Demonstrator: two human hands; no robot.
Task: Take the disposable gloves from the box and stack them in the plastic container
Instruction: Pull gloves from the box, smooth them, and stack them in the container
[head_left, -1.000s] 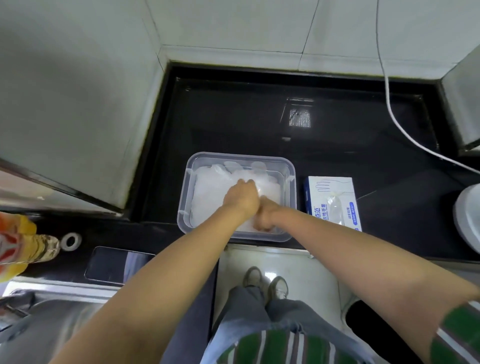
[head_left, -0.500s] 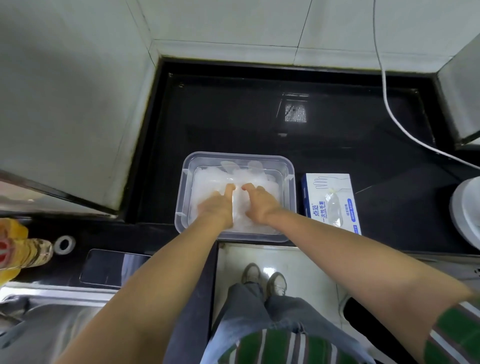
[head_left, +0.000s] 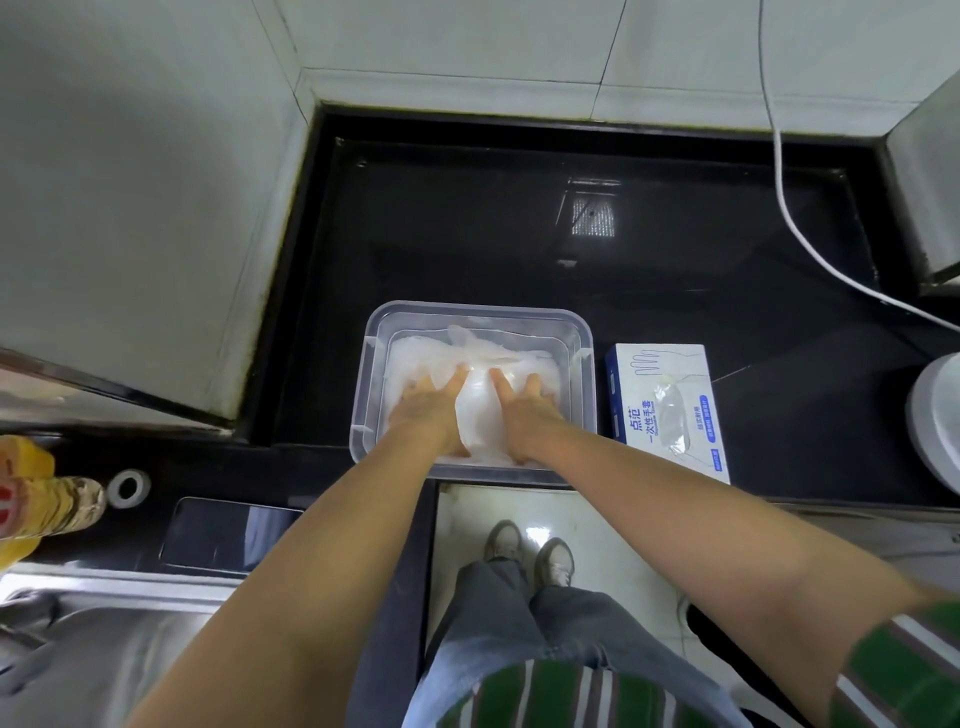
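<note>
- Black counter (head_left: 467, 234) is supporting both items at its front edge, within reach.
- Clear container (head_left: 478, 315) is holding the gloves (head_left: 480, 415), lying stacked inside.
- Box (head_left: 670, 410) is sitting just right of it, shortening transfers.
- Left hand (head_left: 428, 410) and right hand (head_left: 527, 410) are pressing the stack, fingers extended flat, grasping nothing, probably flattening it.

Cannot see the near part of the gloves (head_left: 483, 353) under the left hand (head_left: 431, 413) and right hand (head_left: 524, 410), nor count the layers in the pile. Cannot see the middle of the container (head_left: 478, 312) near wall behind both hands. Cannot read the small print on the box (head_left: 670, 387). Loses most of the yellow bottle (head_left: 36, 499) past the left edge and of a pale round vessel (head_left: 940, 415) past the right. Cannot see the right end of the phone (head_left: 218, 530) behind the left forearm (head_left: 311, 551).
</note>
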